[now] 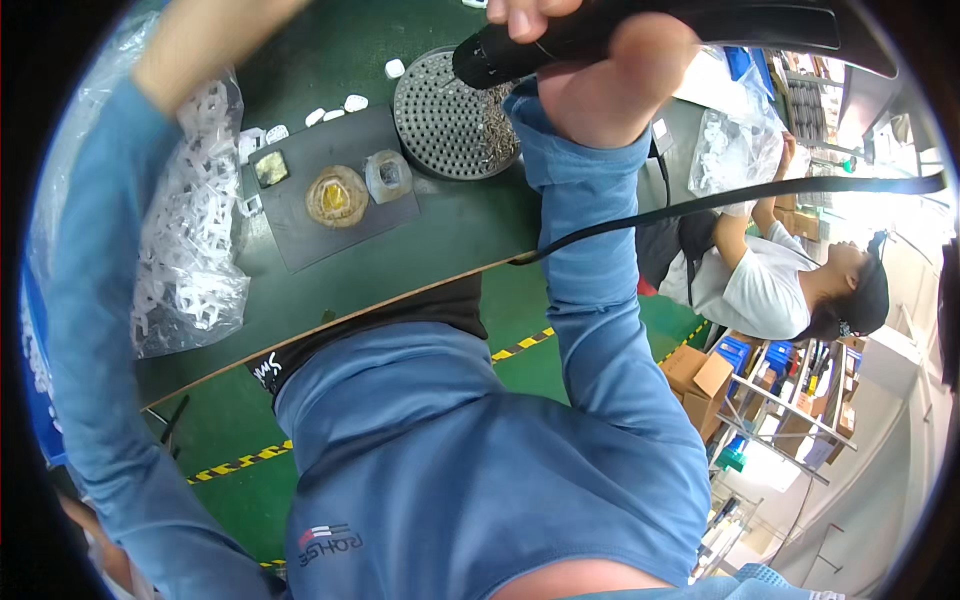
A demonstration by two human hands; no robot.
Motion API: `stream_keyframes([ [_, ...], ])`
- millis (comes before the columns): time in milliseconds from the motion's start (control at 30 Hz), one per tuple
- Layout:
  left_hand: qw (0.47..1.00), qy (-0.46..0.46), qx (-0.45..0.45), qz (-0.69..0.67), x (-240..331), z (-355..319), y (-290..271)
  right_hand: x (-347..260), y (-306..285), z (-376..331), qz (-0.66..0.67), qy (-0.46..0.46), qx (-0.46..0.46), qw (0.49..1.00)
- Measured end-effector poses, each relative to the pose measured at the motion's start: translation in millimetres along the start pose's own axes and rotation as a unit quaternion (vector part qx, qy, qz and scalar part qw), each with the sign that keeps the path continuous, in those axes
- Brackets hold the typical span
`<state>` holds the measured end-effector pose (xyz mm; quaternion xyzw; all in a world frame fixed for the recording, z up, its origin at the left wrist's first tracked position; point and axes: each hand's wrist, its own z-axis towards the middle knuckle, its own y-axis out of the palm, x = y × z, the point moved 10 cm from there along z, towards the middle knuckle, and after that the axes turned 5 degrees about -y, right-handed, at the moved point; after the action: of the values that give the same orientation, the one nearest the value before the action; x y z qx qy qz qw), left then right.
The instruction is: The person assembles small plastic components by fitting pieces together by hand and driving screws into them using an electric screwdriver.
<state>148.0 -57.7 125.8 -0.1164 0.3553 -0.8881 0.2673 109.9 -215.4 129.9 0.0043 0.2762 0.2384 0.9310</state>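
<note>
My right hand [622, 85] comes up at the top centre and is closed round a long black tapered handheld tool [560, 45]. The tool's narrow end points left, over a round grey perforated dish [430, 120] with small screws [493, 130] heaped on its right side. Fingertips [528, 18] press on the tool's upper edge; whose hand they belong to is not clear. At the upper left, my left forearm reaches over a clear bag of white plastic parts [195, 220]. It is blurred at the wrist, and its hand lies beyond the top edge.
A dark mat [300, 250] on the green table [450, 225] bears a round yellowish container [337, 196], a clear jar [388, 177] and a small pale block [270, 168]. Small white pieces [355, 103] lie behind it. A black cord [740, 192] crosses at right, where a co-worker [770, 285] sits.
</note>
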Motion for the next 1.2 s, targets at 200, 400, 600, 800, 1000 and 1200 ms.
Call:
stream_keyframes([
  [200, 0.968, -0.106, -0.141, -0.181, 39.6, -67.4, 28.4, -1.7, -3.9, 9.4, -0.029, 0.037, 0.025, 0.999],
  [400, 0.952, -0.166, -0.119, -0.226, 29.9, -76.1, 30.6, 22.8, -83.9, -16.6, -0.375, 0.257, 0.001, 0.891],
  [600, 0.946, -0.164, -0.123, -0.252, 28.6, -81.4, 32.4, 68.1, -86.1, -38.0, -0.563, 0.350, -0.234, 0.711],
  [800, 0.936, -0.163, -0.129, -0.284, 27.0, -77.9, 39.6, 94.0, -122.1, -57.0, -0.456, 0.329, -0.165, 0.810],
  [1000, 0.930, -0.143, -0.167, -0.296, 21.0, -60.3, 65.3, 43.1, -109.6, -45.4, -0.555, 0.213, -0.154, 0.789],
  [1200, 0.919, -0.073, -0.216, -0.322, 36.9, -41.7, 93.6, -55.7, -125.2, -63.4, -0.416, 0.141, 0.291, 0.850],
])
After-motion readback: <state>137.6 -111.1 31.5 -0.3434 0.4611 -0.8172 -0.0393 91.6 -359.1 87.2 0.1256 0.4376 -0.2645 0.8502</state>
